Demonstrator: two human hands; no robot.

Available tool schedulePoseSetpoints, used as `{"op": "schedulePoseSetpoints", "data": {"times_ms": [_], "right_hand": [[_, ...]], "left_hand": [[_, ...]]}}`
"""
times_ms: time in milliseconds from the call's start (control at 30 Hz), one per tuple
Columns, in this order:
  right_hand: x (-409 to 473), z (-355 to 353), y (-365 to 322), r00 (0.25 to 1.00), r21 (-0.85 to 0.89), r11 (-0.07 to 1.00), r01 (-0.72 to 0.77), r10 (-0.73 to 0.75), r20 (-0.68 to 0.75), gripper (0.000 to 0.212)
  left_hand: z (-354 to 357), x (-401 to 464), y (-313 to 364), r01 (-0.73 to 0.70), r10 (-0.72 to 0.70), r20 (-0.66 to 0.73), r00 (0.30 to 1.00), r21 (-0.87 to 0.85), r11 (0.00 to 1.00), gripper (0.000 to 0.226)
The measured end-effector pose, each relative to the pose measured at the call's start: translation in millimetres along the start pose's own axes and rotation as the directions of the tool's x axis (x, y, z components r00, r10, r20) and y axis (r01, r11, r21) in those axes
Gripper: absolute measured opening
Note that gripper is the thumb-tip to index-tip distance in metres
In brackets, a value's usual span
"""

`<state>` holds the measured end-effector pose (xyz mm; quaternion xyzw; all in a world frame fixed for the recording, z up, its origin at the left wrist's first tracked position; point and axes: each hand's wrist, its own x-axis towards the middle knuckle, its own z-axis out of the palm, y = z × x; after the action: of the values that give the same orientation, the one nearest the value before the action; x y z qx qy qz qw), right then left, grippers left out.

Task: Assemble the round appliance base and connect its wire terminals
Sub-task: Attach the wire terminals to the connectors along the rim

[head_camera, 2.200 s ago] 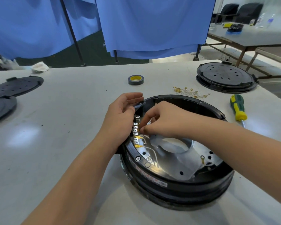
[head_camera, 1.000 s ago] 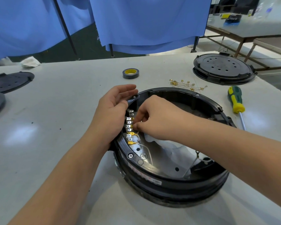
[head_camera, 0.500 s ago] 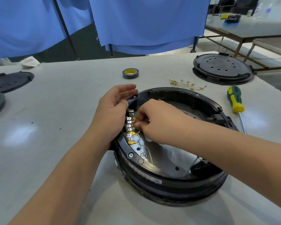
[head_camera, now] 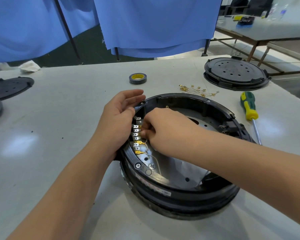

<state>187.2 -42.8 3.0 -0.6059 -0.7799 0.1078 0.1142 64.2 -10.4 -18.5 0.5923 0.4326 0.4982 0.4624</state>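
The round black appliance base [head_camera: 184, 194] lies open on the white table, its metal plate showing inside. A row of silver tabs [head_camera: 136, 134] runs along its left inner rim; two carry brass wire terminals [head_camera: 139, 142]. My left hand [head_camera: 118, 122] rests against the outside of the left rim, thumb on the edge, fingers extended. My right hand [head_camera: 164, 127] reaches into the base and pinches a small brass terminal against the tab row; the terminal is mostly hidden by my fingertips.
Loose brass terminals with thin wires [head_camera: 196, 90] lie behind the base. A green-and-yellow screwdriver [head_camera: 248, 108] is at the right, a tape roll [head_camera: 137, 78] farther back. A second black base [head_camera: 235, 72] sits back right; black covers [head_camera: 9, 87] lie at the left.
My right hand's fingertips have worked slightly along the tab row while the left hand stayed on the rim. The camera view shifted a little; the base has not moved.
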Motion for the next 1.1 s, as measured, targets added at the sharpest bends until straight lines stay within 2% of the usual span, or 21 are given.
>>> {"op": "schedulePoseSetpoints", "data": {"times_ms": [300,467,733,1100], "right_hand": [[-0.4,-1.5,-0.5,1.000,0.017,1.000,0.008,-0.008,0.012,0.012],[1.8,-0.4,-1.8,1.000,-0.041,0.999,0.001,0.001,0.026,0.025],[0.8,0.6,-4.4,0.997,-0.164,0.983,0.083,-0.083,0.007,0.038],[1.1,-1.1,-6.7,0.999,-0.168,0.984,0.053,-0.052,0.009,0.040]], "left_hand": [[-1.2,0.9,0.0,-0.012,0.012,0.019,1.000,0.002,1.000,0.052],[-1.5,0.6,0.1,-0.008,0.009,0.027,1.000,-0.008,1.000,0.050],[-0.4,0.9,0.8,-0.014,0.014,0.043,0.999,-0.002,1.000,0.051],[0.1,1.2,0.4,-0.011,0.012,0.045,0.999,-0.002,1.000,0.050]]}}
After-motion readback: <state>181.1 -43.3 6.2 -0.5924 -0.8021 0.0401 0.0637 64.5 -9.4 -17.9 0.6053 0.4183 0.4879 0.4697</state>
